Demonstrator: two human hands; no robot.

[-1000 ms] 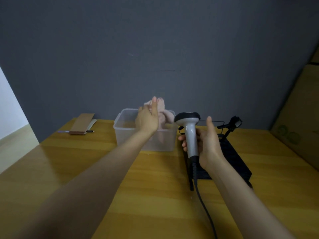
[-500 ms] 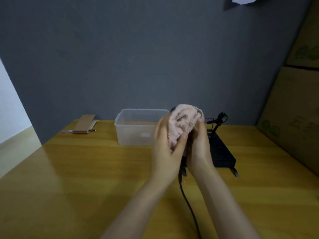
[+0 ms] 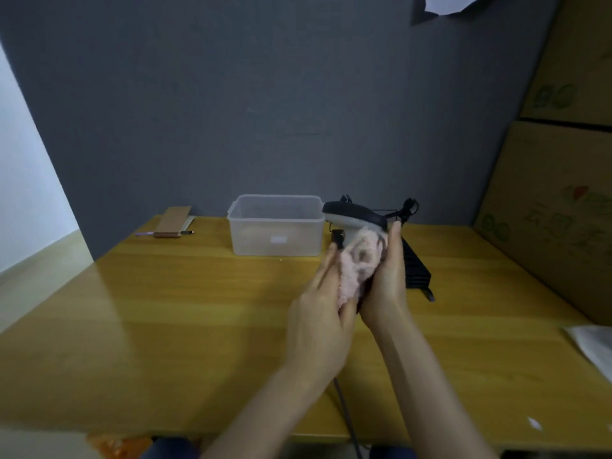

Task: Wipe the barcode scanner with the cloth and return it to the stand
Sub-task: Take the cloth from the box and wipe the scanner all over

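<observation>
One broad wooden table [image 3: 165,326] fills the lower two thirds of the frame, set against a dark grey wall [image 3: 265,94] that takes up most of the upper part; stacked cardboard boxes [image 3: 563,193] climb the right edge, the lower one printed with green marks; a clear plastic tub [image 3: 276,226] stands at the table's far side, just left of centre, with a small white label on its near wall; right of it, behind the hands, lies the black stand [image 3: 415,266], a flat dark base with a thin black arm rising at its far end; both forearms reach up from the bottom edge and meet right of centre; the left hand [image 3: 323,313] is closed around the pink cloth [image 3: 359,266], fingers extended along its left side and pressing it against the scanner's handle; the right hand [image 3: 385,279] is wrapped around the same handle from the right, thumb pointing up beside the head, so the cloth is bunched between the two palms; the barcode scanner [image 3: 354,215] is held above the table, in front of the stand and apart from it, its dark-topped pale head poking out over the cloth and reaching toward the tub's right corner; its cable [image 3: 344,409] drops from under the hands and runs down past the near table edge; a brown card [image 3: 174,220] and a pen [image 3: 165,233] lie at the far left corner; a white sheet [image 3: 592,346] shows at the right edge.
</observation>
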